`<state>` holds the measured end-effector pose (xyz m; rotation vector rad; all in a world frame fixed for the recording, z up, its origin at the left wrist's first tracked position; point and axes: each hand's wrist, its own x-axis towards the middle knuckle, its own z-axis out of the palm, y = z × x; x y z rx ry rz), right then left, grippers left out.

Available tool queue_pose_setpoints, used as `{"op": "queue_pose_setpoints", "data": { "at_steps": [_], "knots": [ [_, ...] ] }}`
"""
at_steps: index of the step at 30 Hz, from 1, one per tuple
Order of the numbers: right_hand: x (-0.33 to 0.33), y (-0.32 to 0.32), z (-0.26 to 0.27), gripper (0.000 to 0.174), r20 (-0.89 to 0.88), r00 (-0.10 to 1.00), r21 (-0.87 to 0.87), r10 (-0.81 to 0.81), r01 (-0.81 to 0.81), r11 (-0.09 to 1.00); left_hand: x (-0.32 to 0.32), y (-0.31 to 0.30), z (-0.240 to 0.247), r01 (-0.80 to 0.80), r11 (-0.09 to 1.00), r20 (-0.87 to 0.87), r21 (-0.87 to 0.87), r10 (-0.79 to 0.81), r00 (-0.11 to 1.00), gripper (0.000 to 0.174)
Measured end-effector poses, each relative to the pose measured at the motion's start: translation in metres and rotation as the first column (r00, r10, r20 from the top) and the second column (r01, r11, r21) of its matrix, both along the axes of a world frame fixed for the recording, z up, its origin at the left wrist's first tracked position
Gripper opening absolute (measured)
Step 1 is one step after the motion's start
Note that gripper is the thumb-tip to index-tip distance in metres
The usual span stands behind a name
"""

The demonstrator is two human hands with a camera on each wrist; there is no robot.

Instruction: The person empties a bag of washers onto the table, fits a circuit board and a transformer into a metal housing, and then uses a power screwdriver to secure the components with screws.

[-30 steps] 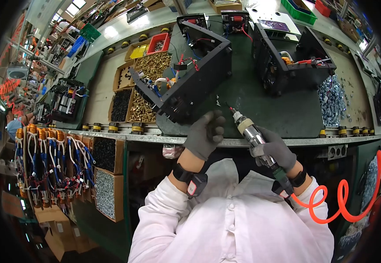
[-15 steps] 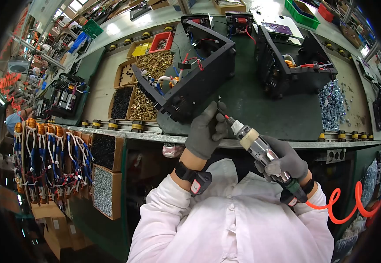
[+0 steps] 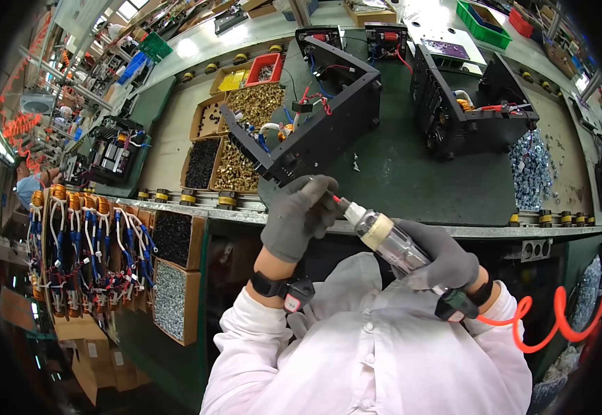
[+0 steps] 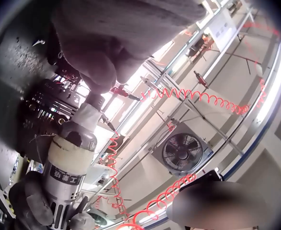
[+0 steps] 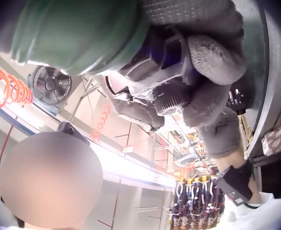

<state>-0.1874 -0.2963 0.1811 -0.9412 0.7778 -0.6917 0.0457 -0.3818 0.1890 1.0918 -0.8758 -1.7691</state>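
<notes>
In the head view my gloved right hand (image 3: 446, 261) grips a silver air screwdriver (image 3: 376, 232) with beige tape round its front. The tool slants up and left over the table's front edge. My gloved left hand (image 3: 293, 223) curls its fingers round the red-collared bit (image 3: 337, 200), hiding its tip; I cannot tell whether a screw is pinched there. From the left wrist, the taped screwdriver body (image 4: 68, 155) shows close up. Just beyond my left hand stands an open black metal housing (image 3: 332, 128) with wires inside. A few small screws (image 3: 356, 164) lie on the green mat.
Another black housing (image 3: 477, 121) stands at right, beside loose silver screws (image 3: 528, 169). At left are boxes of brass-coloured fasteners (image 3: 256, 104) and black screws (image 3: 203, 164), plus a red tray (image 3: 264, 70). A red coiled hose (image 3: 557, 321) trails from the screwdriver. Wired coils (image 3: 90, 242) hang at lower left.
My left hand has moved left and down toward me, first closing its fingers at the bit. The screwdriver has come along to the left, its tip now at the left hand's fingers.
</notes>
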Motion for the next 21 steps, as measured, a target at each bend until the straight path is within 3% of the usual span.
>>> {"op": "queue_pose_setpoints", "data": {
  "at_steps": [2, 3, 4, 5, 7, 8, 10, 11, 13, 14, 16, 17, 21],
  "knots": [
    [0.011, -0.004, -0.009, 0.083, -0.061, 0.992, -0.151, -0.114, 0.103, 0.983, 0.008, 0.003, 0.021, 0.230, 0.963, 0.432, -0.137, -0.151, 0.889, 0.032],
    [0.013, -0.010, -0.013, 0.082, -0.068, 0.990, -0.164, -0.127, 0.114, 0.980, 0.010, 0.003, 0.021, 0.149, 0.958, 0.500, -0.244, -0.008, 0.866, 0.035],
    [0.015, -0.016, -0.012, 0.082, -0.061, 0.989, -0.164, -0.131, 0.120, 0.979, 0.015, -0.005, 0.010, 0.066, 0.844, 0.456, -0.531, 0.219, 0.863, 0.032],
    [0.017, -0.021, -0.011, 0.081, -0.084, 0.987, -0.134, -0.139, 0.127, 0.983, 0.021, -0.009, 0.014, -0.006, 0.784, 0.472, -0.621, 0.380, 0.796, 0.029],
    [0.021, -0.026, -0.012, 0.077, -0.096, 0.984, -0.107, -0.149, 0.139, 0.985, 0.028, -0.035, 0.023, -0.045, 0.522, 0.370, -0.852, 0.660, 0.654, 0.029],
    [0.023, -0.028, -0.011, 0.077, -0.094, 0.985, -0.111, -0.148, 0.137, 0.984, 0.032, -0.051, 0.027, -0.045, 0.518, 0.368, -0.854, 0.663, 0.652, 0.029],
    [0.024, -0.030, -0.009, 0.075, -0.073, 0.987, -0.078, -0.140, 0.134, 0.988, 0.038, -0.083, 0.032, 0.332, 0.350, 0.435, -0.876, 0.871, 0.230, 0.027],
    [0.025, -0.031, -0.009, 0.075, -0.074, 0.987, -0.078, -0.141, 0.135, 0.988, 0.042, -0.095, 0.028, 0.331, 0.350, 0.435, -0.876, 0.871, 0.231, 0.027],
    [0.026, -0.034, -0.010, 0.074, -0.023, 0.994, 0.001, -0.109, 0.109, 0.994, 0.044, -0.112, 0.019, 0.672, 0.427, 0.706, -0.605, 0.677, 0.206, 0.031],
    [0.029, -0.035, -0.011, 0.074, -0.024, 0.993, 0.003, -0.116, 0.116, 0.993, 0.045, -0.113, 0.016, 0.674, 0.424, 0.708, -0.605, 0.674, 0.212, 0.031],
    [0.032, -0.037, -0.015, 0.075, -0.087, 0.980, -0.135, -0.182, 0.169, 0.976, 0.041, -0.109, 0.019, 0.558, 0.566, 0.778, -0.607, 0.564, 0.276, 0.038],
    [0.032, -0.037, -0.016, 0.075, -0.087, 0.979, -0.130, -0.184, 0.172, 0.977, 0.043, -0.112, 0.015, 0.580, 0.476, 0.718, -0.661, 0.624, 0.306, 0.038],
    [0.032, -0.041, -0.021, 0.076, -0.061, 0.985, -0.090, -0.162, 0.156, 0.984, 0.043, -0.110, 0.016, 0.534, 0.528, 0.737, -0.660, 0.590, 0.328, 0.035]
  ]
}}
